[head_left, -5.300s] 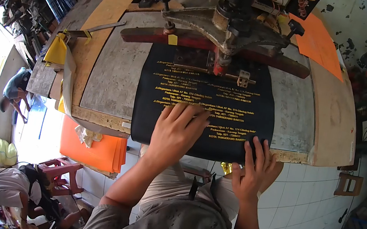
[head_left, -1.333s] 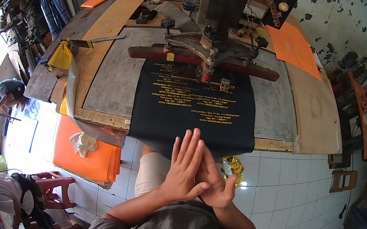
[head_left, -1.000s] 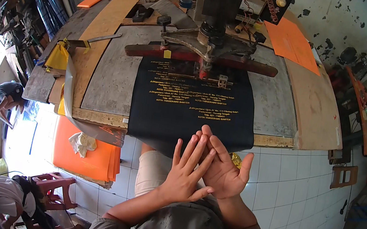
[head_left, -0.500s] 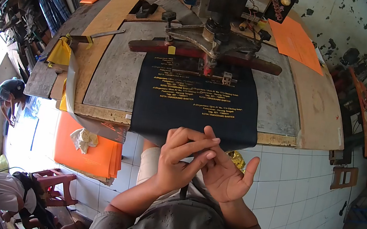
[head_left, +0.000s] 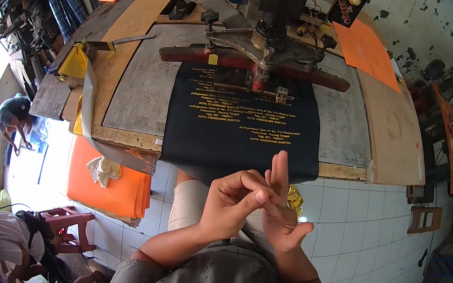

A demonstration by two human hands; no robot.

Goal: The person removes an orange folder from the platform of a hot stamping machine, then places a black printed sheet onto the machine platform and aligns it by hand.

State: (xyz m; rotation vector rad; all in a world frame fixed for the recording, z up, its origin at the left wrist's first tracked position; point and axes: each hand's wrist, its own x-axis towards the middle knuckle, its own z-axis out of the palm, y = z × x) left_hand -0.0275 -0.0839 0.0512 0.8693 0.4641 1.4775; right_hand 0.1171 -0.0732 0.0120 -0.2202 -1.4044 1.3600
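Note:
My left hand [head_left: 234, 203] is closed, its thumb and fingertips pinching a finger of my other hand. My right hand [head_left: 283, 219] is open, with its thumb out to the side and other fingers pointing up. Both hands are above my lap, just in front of a black sheet [head_left: 213, 154]. Rows of gold lettering cover part of this sheet, whose near end hangs over the table edge. Across its far part stands a metal press [head_left: 268, 52] with a red bar [head_left: 183, 57].
Gold foil [head_left: 72, 65] hangs at the table's left, and crumpled gold foil [head_left: 294, 200] shows beyond my right hand. Orange sheets [head_left: 109, 191] lie lower left with a crumpled cloth [head_left: 103, 171] on top. Two other people are at the left, near a red stool [head_left: 66, 229].
My right hand has turned more edge-on, with its fingers pointing further up. My left hand has shifted slightly right and its fingers have curled into a pinch.

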